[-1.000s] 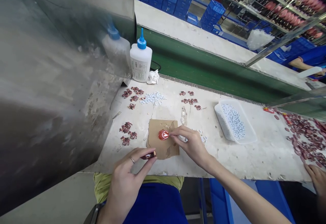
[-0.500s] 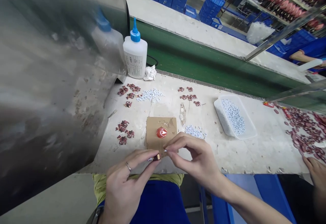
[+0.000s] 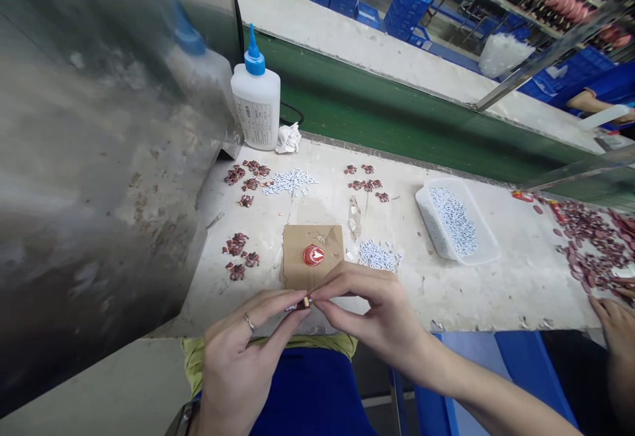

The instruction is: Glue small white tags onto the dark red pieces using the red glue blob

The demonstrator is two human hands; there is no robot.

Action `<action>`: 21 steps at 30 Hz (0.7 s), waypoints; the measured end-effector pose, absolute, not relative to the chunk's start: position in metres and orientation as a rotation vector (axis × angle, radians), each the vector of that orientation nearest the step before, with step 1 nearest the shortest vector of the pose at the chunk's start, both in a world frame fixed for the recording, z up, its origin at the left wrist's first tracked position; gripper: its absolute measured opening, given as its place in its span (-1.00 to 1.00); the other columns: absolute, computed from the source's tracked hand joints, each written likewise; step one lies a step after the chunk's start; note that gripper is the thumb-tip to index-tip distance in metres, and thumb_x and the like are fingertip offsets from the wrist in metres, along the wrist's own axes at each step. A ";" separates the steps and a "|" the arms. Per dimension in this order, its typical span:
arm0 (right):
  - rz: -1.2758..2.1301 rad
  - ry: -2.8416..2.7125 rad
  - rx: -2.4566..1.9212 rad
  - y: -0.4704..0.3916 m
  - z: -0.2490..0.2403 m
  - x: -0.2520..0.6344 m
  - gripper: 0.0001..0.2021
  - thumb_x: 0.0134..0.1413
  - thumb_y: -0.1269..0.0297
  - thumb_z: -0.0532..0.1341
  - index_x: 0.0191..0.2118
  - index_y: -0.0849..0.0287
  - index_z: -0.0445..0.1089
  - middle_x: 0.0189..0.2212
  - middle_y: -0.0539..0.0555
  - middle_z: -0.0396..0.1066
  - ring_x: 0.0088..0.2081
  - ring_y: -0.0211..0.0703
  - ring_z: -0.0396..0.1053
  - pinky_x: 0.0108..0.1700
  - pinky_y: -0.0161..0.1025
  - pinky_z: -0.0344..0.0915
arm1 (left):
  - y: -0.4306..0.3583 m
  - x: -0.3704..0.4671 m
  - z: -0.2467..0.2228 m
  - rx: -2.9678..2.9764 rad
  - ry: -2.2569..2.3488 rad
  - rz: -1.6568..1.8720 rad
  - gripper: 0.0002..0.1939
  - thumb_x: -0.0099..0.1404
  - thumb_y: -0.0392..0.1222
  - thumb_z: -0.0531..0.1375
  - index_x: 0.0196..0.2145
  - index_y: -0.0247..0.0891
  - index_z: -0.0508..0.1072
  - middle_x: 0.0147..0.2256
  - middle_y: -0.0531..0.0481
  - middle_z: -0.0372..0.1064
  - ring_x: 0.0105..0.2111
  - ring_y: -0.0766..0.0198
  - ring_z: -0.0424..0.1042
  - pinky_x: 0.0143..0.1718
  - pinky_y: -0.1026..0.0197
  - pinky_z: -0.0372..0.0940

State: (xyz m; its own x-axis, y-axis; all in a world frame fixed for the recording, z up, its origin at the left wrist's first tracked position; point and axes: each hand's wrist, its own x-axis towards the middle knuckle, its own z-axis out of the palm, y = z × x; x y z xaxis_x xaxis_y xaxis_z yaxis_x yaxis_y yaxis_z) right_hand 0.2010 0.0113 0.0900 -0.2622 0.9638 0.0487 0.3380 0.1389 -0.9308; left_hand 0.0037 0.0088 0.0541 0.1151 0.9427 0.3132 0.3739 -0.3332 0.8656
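Observation:
My left hand [image 3: 245,350] pinches a small dark brown and tan piece [image 3: 306,302] between thumb and forefinger. At that piece, the fingertips of my right hand [image 3: 377,304] are pressed together on a tiny white piece, now mostly hidden by the fingers. The two pieces meet or nearly meet; which one I cannot tell. Just beyond my hands lies a cardboard square [image 3: 292,267] bearing a round red cap-like thing [image 3: 313,255] with a white mark. A small heap of white-and-blue bits [image 3: 378,255] lies beyond my right hand.
Brown clustered pieces [image 3: 235,244] and another white-and-blue heap [image 3: 290,182] lie left. A white bottle with blue nozzle [image 3: 256,105] stands by a metal panel [image 3: 109,158]. Rightward are a plastic tub [image 3: 489,251] of bits, reddish-brown pieces [image 3: 585,244] and another person's hand [image 3: 615,327].
My right hand has moved left, bringing the tiny white piece to the brown piece in my left hand. The view has shifted slightly.

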 end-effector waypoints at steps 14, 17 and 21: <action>0.986 -1.866 -1.219 0.009 0.105 0.205 -0.74 0.31 0.40 0.31 0.07 0.07 0.50 -0.13 0.08 0.57 -0.15 -0.17 0.57 -0.11 -0.22 0.58 | 0.011 0.008 0.058 1.606 1.222 1.181 -0.72 0.26 -0.29 0.38 -0.12 0.06 0.60 -0.20 0.35 0.61 -0.28 0.52 0.62 -0.09 0.61 0.46; 1.228 -1.718 -1.235 0.016 0.104 0.197 -0.80 0.24 0.31 0.39 -0.02 0.05 0.56 -0.15 0.04 0.58 -0.13 -0.16 0.56 -0.07 -0.19 0.58 | 0.009 0.003 0.054 1.679 1.284 1.155 -0.73 0.31 -0.24 0.34 -0.05 -0.01 0.56 -0.19 0.25 0.62 -0.27 0.45 0.63 -0.10 0.54 0.49; 1.236 -1.750 -1.227 0.045 0.095 0.205 -0.92 0.25 0.27 0.38 -0.15 0.06 0.59 -0.22 0.03 0.58 -0.17 -0.15 0.55 -0.11 -0.14 0.55 | -0.002 -0.011 0.053 1.834 1.401 1.184 -0.66 0.30 -0.16 0.36 0.02 -0.14 0.51 -0.05 0.06 0.59 -0.07 0.34 0.60 0.07 0.36 0.48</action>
State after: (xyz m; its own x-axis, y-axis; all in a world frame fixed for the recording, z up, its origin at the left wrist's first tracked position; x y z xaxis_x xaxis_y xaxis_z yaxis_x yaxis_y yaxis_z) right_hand 0.2053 0.0451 0.0947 -0.3419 0.9397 -0.0018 0.3163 0.1133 -0.9419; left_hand -0.0108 -0.0020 0.0533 0.0728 0.9456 0.3171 0.4702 -0.3129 0.8252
